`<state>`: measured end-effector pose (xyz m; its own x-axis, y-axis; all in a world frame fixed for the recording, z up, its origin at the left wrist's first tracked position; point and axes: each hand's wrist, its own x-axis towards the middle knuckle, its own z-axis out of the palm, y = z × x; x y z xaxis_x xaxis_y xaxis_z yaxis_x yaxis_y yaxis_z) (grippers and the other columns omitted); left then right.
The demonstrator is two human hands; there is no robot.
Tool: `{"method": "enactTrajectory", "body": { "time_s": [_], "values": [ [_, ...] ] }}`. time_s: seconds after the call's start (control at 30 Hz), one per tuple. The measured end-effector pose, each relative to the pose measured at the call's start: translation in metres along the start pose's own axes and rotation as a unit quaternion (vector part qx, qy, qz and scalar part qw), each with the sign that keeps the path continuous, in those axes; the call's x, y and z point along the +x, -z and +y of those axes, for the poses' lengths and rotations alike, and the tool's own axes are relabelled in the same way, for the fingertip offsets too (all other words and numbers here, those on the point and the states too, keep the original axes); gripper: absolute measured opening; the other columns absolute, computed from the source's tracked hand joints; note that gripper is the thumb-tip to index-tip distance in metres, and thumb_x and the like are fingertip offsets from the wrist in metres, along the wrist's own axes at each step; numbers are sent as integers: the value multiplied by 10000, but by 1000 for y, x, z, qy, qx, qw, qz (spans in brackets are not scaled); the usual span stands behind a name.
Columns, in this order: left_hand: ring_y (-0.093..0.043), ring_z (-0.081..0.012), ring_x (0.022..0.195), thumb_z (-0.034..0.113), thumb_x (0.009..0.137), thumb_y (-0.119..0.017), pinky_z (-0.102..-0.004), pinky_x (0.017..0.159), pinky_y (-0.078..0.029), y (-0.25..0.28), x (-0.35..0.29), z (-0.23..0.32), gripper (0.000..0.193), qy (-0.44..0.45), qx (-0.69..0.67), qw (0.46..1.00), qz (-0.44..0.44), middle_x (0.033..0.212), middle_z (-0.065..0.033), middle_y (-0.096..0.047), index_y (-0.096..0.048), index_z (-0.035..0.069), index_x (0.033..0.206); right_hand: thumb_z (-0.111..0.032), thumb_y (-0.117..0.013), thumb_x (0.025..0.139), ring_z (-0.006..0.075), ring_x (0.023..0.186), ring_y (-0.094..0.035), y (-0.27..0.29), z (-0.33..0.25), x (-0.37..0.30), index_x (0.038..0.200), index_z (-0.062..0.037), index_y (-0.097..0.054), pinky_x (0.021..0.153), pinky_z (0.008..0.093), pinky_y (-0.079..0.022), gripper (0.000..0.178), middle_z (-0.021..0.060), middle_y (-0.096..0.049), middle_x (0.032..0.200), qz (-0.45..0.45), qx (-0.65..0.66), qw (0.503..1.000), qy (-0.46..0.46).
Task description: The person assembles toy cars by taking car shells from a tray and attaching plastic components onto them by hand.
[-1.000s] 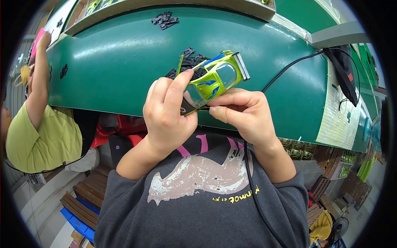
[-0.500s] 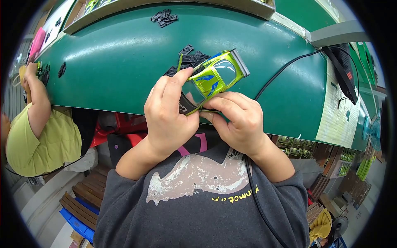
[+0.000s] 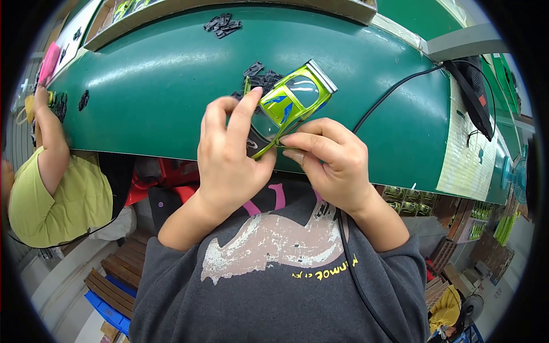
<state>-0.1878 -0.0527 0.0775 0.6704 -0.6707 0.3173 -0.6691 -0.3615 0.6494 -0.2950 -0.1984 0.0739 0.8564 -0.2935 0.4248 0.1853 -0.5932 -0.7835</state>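
Observation:
A shiny lime-green toy car body (image 3: 275, 107) with blue markings, clear windows and a grey rear wing is held just above the table's near edge. My left hand (image 3: 229, 137) is closed round its front end, fingers over the far side and thumb on the near side. A green door-like flap (image 3: 247, 86) sticks out on the car's far side. At the near side, my right hand (image 3: 337, 163) pinches a thin green piece that looks like the other door, partly covered by the fingertips. Behind the car lies a pile of black plastic parts (image 3: 255, 69).
Farther back on the green table (image 3: 166, 97) lies another heap of black parts (image 3: 222, 25), before a long tray (image 3: 229, 7). A black cable (image 3: 389, 91) crosses the right side near a paper sheet (image 3: 472, 146). At left, a co-worker's arm (image 3: 50, 131) reaches over the table.
The car body has turned slightly, its rear wing moving left and up. My right fingers have drawn back a little from its side, and the thin green piece now shows between them and the car.

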Motion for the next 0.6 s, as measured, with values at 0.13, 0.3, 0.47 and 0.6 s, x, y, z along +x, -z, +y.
{"method": "enactTrajectory", "body": {
  "time_s": [0.13,0.3,0.47,0.6],
  "values": [
    [-488,-456,1242,12,690,-755,-446,926,-530,-3,-4,0,587,-135,-67,988,43,1440,-292,-333,-636,98,1258,11,-750,671,262,710,-644,10,7,7,902,-29,-703,617,357,-526,239,85,-650,799,-25,-35,996,81],
    [-473,-466,1265,34,722,-707,-518,1034,-441,-6,-4,1,318,-203,31,978,29,1384,-298,-430,-723,41,1039,79,-798,640,243,720,-683,15,4,5,864,-3,-671,635,321,-548,270,104,-682,806,21,-37,994,104],
    [-485,-445,1248,50,698,-717,-491,1016,-462,-4,-9,4,241,-222,23,972,73,1386,-289,-443,-713,23,937,26,-811,623,254,724,-681,18,1,5,852,-34,-672,649,335,-549,274,76,-679,801,20,73,996,56],
    [-480,-431,1245,44,698,-703,-477,1002,-466,-6,-9,2,215,-246,6,963,106,1369,-269,-472,-703,16,910,8,-824,637,248,727,-682,16,-4,2,840,-31,-674,657,330,-549,255,83,-689,814,25,128,991,11]
  ]
}}
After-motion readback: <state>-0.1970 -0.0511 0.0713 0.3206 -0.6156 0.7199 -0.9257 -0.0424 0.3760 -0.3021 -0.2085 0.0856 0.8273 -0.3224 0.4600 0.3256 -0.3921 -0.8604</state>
